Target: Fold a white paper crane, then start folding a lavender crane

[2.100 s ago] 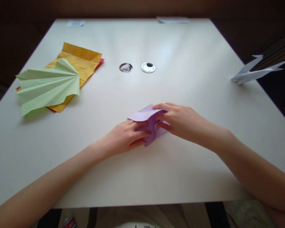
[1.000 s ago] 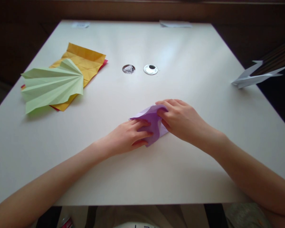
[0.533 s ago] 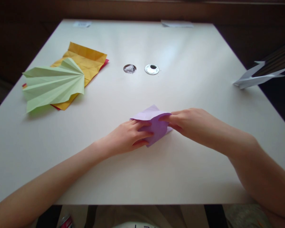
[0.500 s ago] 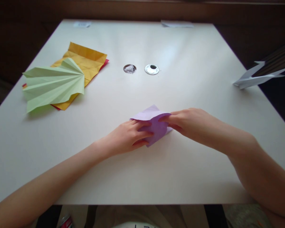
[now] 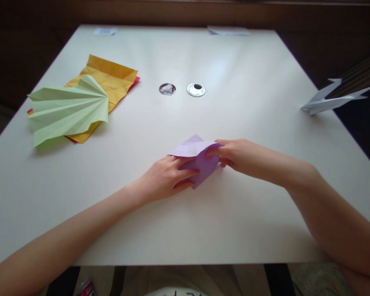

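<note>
A small folded purple paper (image 5: 200,158) lies near the middle of the white table (image 5: 185,222), partly lifted off the surface. My left hand (image 5: 165,181) presses flat on its left part, fingers spread over it. My right hand (image 5: 239,155) pinches the raised right flap between thumb and fingers. The underside of the paper and its lower folds are hidden by my fingers.
A pleated light-green paper fan (image 5: 66,109) lies at the left on yellow paper (image 5: 109,80) and a red sheet. Two round metal-rimmed holes (image 5: 195,89) sit in the table's middle. A white folded paper shape (image 5: 329,100) rests at the right edge. White slips lie at the far edge.
My right hand slid from on top of the purple paper to its right side and now pinches the flap. The paper's right part has lifted and curled. My left hand stayed put.
</note>
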Motion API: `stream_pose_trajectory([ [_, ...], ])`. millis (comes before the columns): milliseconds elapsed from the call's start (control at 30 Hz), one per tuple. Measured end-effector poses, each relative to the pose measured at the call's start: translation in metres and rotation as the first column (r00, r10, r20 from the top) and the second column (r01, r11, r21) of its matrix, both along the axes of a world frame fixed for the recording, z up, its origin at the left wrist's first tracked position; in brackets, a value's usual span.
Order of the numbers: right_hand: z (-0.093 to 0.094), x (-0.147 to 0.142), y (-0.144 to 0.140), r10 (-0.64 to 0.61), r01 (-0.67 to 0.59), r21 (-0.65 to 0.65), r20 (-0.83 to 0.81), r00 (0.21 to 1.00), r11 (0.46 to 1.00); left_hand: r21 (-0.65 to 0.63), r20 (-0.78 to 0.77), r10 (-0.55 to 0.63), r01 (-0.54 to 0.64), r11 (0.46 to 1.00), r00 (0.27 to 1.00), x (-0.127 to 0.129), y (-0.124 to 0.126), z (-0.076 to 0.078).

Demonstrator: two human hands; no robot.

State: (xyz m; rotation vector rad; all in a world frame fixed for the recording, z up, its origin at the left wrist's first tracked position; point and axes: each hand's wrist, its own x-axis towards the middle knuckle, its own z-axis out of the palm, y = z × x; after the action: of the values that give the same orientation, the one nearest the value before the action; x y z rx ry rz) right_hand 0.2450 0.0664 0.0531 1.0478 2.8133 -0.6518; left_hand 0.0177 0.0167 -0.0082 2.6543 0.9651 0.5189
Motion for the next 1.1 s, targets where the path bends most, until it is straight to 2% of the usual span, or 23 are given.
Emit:
stream_pose_trajectory([
  [267, -0.002, -0.002, -0.004, 0.006, -0.008, -0.063, -0.039, 0.999, 0.998, 0.046, 0.029, 0.031, -0.033, 0.998, 0.999, 0.003, -0.001, -0.003],
  [433, -0.005, -0.003, -0.002, -0.062, 0.049, -0.207, -0.055, 0.997, 0.977, 0.091, 0.047, 0.054, -0.059, 0.994, 0.997, 0.004, -0.002, -0.004],
  [700, -0.012, -0.003, 0.006, -0.140, 0.116, -0.360, -0.042, 0.989, 0.926, 0.076, 0.032, -0.065, 0.063, 0.995, 0.997, -0.003, 0.003, -0.005],
  [867, -0.013, -0.011, -0.001, -0.181, 0.163, -0.315, -0.027, 0.983, 0.935, 0.046, 0.002, -0.096, 0.096, 0.994, 0.995, -0.005, 0.004, -0.003],
  [1000, -0.017, -0.018, -0.007, -0.154, 0.144, -0.154, -0.056, 0.987, 0.978, 0.037, 0.000, -0.119, 0.119, 0.992, 0.993, -0.004, 0.003, -0.003],
  [1100, -0.021, -0.021, -0.007, -0.128, 0.124, -0.063, -0.060, 0.990, 0.990, 0.050, 0.019, -0.133, 0.132, 0.990, 0.991, -0.004, 0.002, -0.002],
])
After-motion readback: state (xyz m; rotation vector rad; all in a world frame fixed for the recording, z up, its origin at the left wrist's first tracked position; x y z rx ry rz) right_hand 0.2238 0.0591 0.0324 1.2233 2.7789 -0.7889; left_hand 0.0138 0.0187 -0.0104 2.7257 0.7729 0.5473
